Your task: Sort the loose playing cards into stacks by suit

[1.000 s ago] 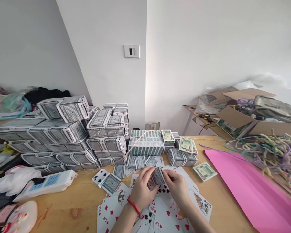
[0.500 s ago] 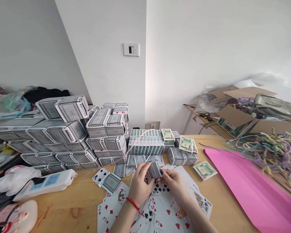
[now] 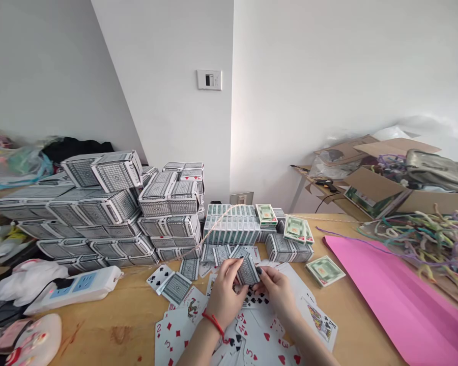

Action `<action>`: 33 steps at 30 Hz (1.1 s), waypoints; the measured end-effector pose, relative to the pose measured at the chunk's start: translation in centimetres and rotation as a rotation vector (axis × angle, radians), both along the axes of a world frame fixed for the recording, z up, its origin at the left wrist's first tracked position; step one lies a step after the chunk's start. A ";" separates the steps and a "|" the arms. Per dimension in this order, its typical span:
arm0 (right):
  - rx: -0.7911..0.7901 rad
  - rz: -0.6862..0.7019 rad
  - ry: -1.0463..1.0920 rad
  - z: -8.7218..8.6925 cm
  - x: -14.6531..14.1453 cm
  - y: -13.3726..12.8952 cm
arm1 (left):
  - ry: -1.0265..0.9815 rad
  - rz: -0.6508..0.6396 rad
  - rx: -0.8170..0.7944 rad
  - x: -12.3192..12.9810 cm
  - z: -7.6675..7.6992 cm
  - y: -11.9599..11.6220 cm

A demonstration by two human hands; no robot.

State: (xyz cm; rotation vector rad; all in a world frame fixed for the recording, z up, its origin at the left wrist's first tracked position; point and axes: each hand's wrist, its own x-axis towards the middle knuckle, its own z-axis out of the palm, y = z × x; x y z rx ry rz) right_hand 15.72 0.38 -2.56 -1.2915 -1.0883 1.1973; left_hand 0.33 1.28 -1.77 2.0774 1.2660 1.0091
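Note:
Grey-patterned playing cards (image 3: 248,270) are held between both hands, backs facing up. My left hand (image 3: 228,291) grips their left side, with a red string bracelet on its wrist. My right hand (image 3: 277,290), with dark nail polish, pinches their right edge. How many cards are held cannot be told. Beneath the hands, large cards lie face up in an overlapping spread, among them diamonds (image 3: 171,330), hearts, spades and a king (image 3: 318,320) at the right. More patterned cards (image 3: 176,288) lie face down left of the hands and behind them.
Stacked blocks of grey cards (image 3: 107,203) fill the back left. Green-banded card boxes (image 3: 232,223) stand behind the hands, and one green pack (image 3: 325,270) lies at the right. Pink paper (image 3: 397,300), tangled yarn (image 3: 435,244) and a power strip (image 3: 80,287) flank the work area.
The held cards have tilted and show more of their backs. My hands remain close together on them. The whole view has shifted slightly.

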 end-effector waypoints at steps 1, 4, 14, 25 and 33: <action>0.009 0.000 -0.022 0.0 -0.1 -0.1 | -0.001 0.010 -0.003 0.1 -0.1 0.0; 0.053 -0.008 -0.142 0.1 -0.5 -0.5 | 0.010 0.048 0.009 0.2 -0.5 0.1; 0.164 -0.057 -0.358 -0.6 -0.8 -0.9 | 0.062 0.081 0.145 0.1 -0.7 0.0; 0.178 -0.169 -0.470 -0.6 -1.1 -1.2 | 0.049 0.040 0.163 0.3 -0.8 -0.1; 0.107 -0.049 -0.332 -0.1 -1.1 -1.0 | 0.018 -0.006 0.100 0.4 -0.7 -0.1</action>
